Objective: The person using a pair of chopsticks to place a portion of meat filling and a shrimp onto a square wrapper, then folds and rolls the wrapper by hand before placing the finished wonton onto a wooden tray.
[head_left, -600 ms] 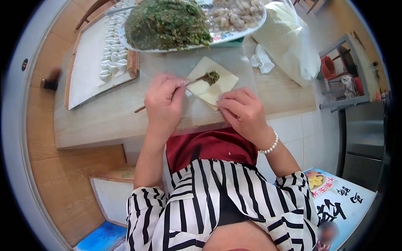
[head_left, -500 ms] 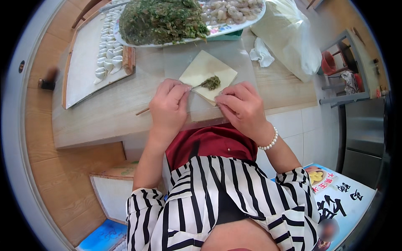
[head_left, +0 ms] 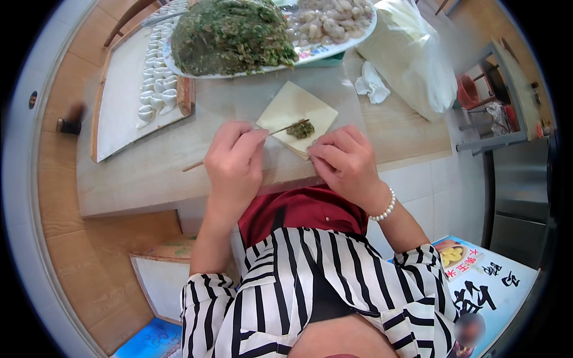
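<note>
A stack of square, pale-yellow dough wrappers lies cornerwise on the table, with a small dab of chopped green filling on top. My left hand is closed on a thin wooden stick, like a single chopstick, whose tip rests on the filling. Its other end pokes out to the left below my wrist. At the near right corner of the wrappers, my right hand has its fingertips pinched together on the edge of the dough.
Beyond the wrappers stands a large platter with a mound of green filling and peeled shrimp. At left, a wood-edged tray carries rows of folded dumplings. A crumpled tissue and plastic bag lie at right.
The stick's tip has moved from the filling's left side onto its top. My left hand has shifted slightly left, and the filling looks flatter. My right hand stays at the corner.
</note>
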{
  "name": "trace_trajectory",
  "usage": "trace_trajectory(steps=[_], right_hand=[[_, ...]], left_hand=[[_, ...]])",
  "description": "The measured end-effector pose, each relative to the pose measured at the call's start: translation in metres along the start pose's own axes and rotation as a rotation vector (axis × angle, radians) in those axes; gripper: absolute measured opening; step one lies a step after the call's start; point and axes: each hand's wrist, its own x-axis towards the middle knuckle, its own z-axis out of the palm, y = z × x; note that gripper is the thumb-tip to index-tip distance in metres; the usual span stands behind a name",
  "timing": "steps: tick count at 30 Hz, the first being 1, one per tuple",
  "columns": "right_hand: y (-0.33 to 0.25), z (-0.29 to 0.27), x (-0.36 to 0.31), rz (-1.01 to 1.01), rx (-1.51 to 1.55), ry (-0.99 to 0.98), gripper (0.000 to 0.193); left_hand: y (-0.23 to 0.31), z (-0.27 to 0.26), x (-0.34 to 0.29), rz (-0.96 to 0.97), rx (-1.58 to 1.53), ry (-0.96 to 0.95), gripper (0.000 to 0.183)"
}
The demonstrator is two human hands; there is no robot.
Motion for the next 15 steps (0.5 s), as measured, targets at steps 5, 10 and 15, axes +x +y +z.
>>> trace_trajectory(steps=[5,10,15], right_hand=[[0.002,0.0,-0.002,0.003,0.01,0.012,0.017],[0.0,0.001,-0.002,0.007,0.013,0.01,0.016],[0.001,0.003,-0.004,0.008,0.03,0.019,0.016]], left_hand=[[-0.007,-0.013,0.021,-0.063,0.005,0.328,0.02],[-0.022,-0.008,0.048,0.086,0.082,0.377,0.023],[-0.026,-0.003,0.062,0.195,0.22,0.344,0.024]])
